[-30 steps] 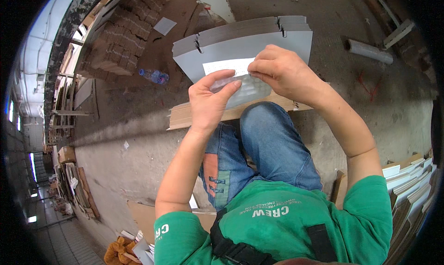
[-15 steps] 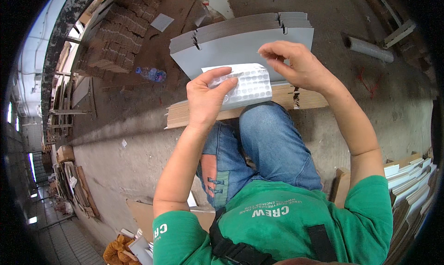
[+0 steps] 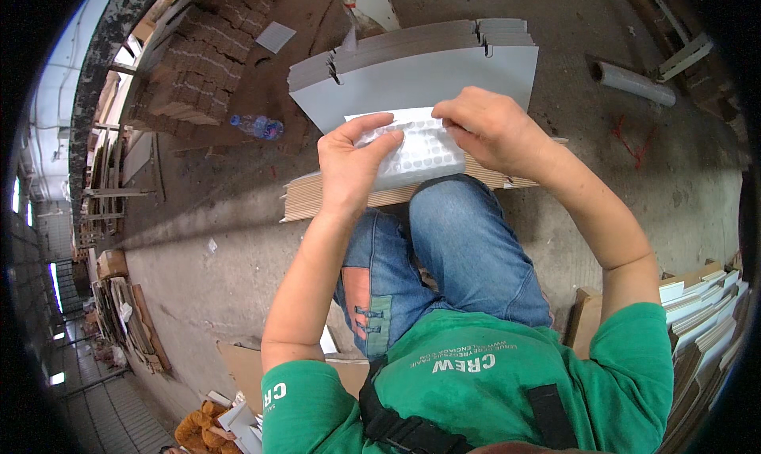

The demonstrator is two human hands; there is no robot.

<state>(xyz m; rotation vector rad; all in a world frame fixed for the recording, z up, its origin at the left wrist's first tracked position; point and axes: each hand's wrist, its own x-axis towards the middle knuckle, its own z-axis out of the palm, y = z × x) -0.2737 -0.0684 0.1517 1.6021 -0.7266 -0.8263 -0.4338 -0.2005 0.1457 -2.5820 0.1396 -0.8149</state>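
Note:
A white sheet of round stickers (image 3: 418, 154), with rows of small translucent dots, is tilted above my knees. My left hand (image 3: 353, 157) grips its left side, thumb on the front face and fingers along the top edge. At the upper right corner of the sheet, my right hand (image 3: 493, 133) is pinched closed with thumb and index finger against it. Whether a single dot is between those fingertips is too small to see. Just beyond the sheet stand upright grey-white panels (image 3: 420, 81) in a stack with notched upper edges. Below my hands lies another stack of brown-edged boards (image 3: 317, 198).
Brown cardboard stacks (image 3: 198, 65) stand at the far left, near a plastic bottle (image 3: 258, 126) lying on the floor. A wrapped roll (image 3: 634, 85) lies at the far right. White boards (image 3: 705, 319) lean near my right elbow. Red string (image 3: 629, 142) lies on the floor.
My right hand has come down and left onto the upper right corner of the sheet, from a spot above it. My left hand still grips the sheet in nearly the same place.

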